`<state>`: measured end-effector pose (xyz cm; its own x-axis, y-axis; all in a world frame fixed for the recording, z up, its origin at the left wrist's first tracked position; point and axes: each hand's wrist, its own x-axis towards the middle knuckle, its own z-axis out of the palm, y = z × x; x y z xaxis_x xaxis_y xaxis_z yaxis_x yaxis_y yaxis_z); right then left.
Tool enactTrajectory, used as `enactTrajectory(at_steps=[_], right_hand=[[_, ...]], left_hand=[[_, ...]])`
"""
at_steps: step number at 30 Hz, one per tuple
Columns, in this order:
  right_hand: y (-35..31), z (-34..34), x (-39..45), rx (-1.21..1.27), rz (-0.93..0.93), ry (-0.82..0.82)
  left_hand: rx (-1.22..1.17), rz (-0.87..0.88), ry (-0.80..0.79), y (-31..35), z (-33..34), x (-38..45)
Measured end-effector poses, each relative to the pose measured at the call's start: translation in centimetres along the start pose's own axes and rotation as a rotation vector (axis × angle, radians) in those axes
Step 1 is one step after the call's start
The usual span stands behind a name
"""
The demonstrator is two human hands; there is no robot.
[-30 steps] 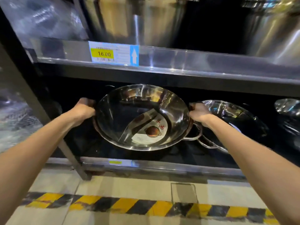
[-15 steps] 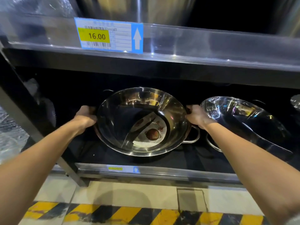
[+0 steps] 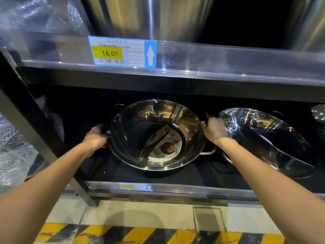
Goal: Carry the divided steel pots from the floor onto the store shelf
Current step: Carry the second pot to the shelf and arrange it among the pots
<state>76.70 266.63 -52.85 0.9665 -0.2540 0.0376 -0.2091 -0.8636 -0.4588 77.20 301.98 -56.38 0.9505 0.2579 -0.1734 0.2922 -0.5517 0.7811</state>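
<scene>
A shiny divided steel pot (image 3: 137,131) with a curved partition and a round paper label inside sits tilted on the dark bottom shelf (image 3: 175,188). A loop handle pokes out under its right side. My left hand (image 3: 95,137) is closed round the pot's left handle. At the right rim, my right hand (image 3: 213,129) has its thumb on the edge and its fingers stretched up behind it. A second steel pot (image 3: 263,138) leans on the shelf just right of my right hand.
The upper shelf rail carries a 16.00 price label (image 3: 121,52), with tall steel stockpots (image 3: 149,16) above it. A black upright post (image 3: 35,138) stands at left beside plastic-wrapped goods (image 3: 12,147). Yellow-black hazard tape (image 3: 140,235) crosses the floor. Another pot edge (image 3: 318,112) shows far right.
The pot has gone deeper into the bottom shelf and settled there. My right hand's fingers have loosened from a fist to stretched along the rim. The view has moved closer.
</scene>
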Motion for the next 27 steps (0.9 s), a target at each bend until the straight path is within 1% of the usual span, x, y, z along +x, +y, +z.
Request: enactTrajectory(at_steps=[3,4,5,7,9,11,17,21,24,27], right_hand=[[0.3,0.0,-6.1,0.226,-0.107,0.261],[0.3,0.5,-8.6,0.283,-0.117,0.292],[0.4,1.1,-10.7,0.313,-0.106,0.282],[0.4,2.5,-13.4,0.352,-0.046,0.196],[0.0,3.7,-14.1,0.397,0.02,0.086],[-0.5,4.2,-13.6,0.444,0.065,0.006],[-0.5,5.2,-12.1,0.429,0.069,0.011],[-0.2,4.0,-9.9,0.375,0.08,-0.061],[-0.4,3.7,-9.3,0.421,0.115,-0.058],[-0.4,4.2,-9.4,0.38,0.088,-0.077]], left_hand=[[0.032,-0.038,0.065,0.2,-0.3,0.1],[0.071,-0.038,0.069,0.6,-0.3,0.2],[0.111,-0.029,0.067,1.0,-0.2,0.3],[0.183,0.01,0.042,1.9,0.1,0.6],[0.216,0.034,0.004,2.4,0.8,1.0],[0.221,0.022,0.002,2.2,1.4,1.3],[0.052,0.006,0.093,1.1,1.7,0.0],[-0.007,-0.023,0.132,-0.1,1.5,-1.7],[-0.078,-0.025,0.11,-0.3,0.8,-1.4],[-0.158,-0.031,0.079,-0.4,0.6,-1.2]])
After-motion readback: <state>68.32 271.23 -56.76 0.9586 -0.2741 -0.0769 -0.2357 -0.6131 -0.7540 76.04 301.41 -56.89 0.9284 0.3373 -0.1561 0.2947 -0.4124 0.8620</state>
